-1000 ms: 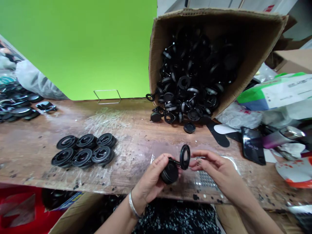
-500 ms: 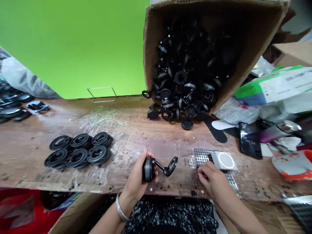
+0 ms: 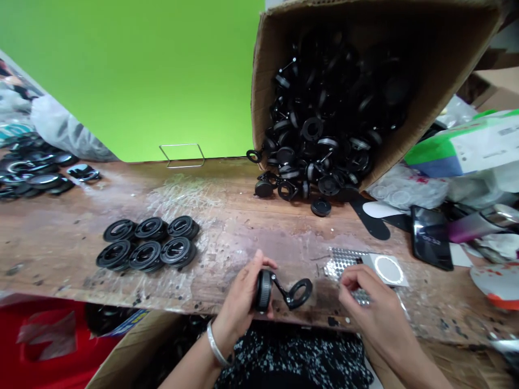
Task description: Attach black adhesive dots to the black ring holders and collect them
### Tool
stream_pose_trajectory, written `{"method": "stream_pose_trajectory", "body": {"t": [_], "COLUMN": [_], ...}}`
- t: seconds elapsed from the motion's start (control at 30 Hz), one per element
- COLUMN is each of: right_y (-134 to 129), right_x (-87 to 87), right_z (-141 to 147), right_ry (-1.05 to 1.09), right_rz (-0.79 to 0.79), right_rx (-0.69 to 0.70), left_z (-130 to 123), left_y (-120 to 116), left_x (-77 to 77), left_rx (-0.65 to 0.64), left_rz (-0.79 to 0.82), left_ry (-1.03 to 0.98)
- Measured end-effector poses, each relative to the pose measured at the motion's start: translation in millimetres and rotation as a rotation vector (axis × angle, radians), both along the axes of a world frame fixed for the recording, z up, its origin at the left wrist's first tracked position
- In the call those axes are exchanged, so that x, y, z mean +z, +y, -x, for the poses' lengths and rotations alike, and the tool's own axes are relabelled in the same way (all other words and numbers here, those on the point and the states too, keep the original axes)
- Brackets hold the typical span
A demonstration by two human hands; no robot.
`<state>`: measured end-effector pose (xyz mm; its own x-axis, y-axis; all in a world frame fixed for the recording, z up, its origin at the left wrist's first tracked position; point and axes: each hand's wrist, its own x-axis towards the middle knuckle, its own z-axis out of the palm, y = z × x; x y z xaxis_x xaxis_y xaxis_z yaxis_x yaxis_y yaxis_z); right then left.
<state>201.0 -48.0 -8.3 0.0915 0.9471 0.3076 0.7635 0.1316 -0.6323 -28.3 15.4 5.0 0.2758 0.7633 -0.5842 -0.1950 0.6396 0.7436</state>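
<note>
A heap of shiny black parts (image 3: 34, 175) lies at the far left of a worn wooden table (image 3: 239, 221), with a red container (image 3: 44, 346) below the near edge. Six round black pieces (image 3: 146, 255) sit in two rows of three, before a bright green panel (image 3: 133, 70). At center, near the table's front edge, a worker's left hand (image 3: 239, 294) grips a black ring-armed holder (image 3: 264, 290), fingers clamped around its ribbed round base while its hinged arm and open ring (image 3: 308, 289) extend rightward. Behind, a cardboard box (image 3: 450, 108) on its side spills similar black holders (image 3: 312, 129) onto the table. The right hand (image 3: 373, 294) curls beside a sheet of small silver dots (image 3: 343, 259), thumb and forefinger close together; whether they pinch anything cannot be told. A square card with a white ring (image 3: 389, 269) lies just beyond, and farther right rests a dark phone (image 3: 430, 237).
</note>
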Motion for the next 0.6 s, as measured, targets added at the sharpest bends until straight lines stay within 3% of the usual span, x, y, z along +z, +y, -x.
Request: {"method": "stream_pose_trajectory", "body": {"t": [0.1,0.17,0.33,0.6], "right_y": [7.8,13.9,23.5,21.4], "right_x": [27.0,33.2,23.7,19.6], "right_z": [30.1,49.3,73.5,74.8], "right_ry": [0.083,0.101,0.043,-0.051], "right_rz": [-0.056,-0.07,-0.099,-0.149], "right_rx": [0.061,0.118,0.146,0.165], "left_z": [-7.8,-13.2,-19.7,-17.2], "left_y": [-4.8,-7.7,-11.7,-15.9], "left_x": [1.6,1.6,-1.4,-5.0], "left_rx": [-0.049,-0.058,-0.072,-0.058], "left_rz": [-0.037,-0.059,-0.062,0.015], "left_ry": [0.039,0.035,0.006,-0.101]}}
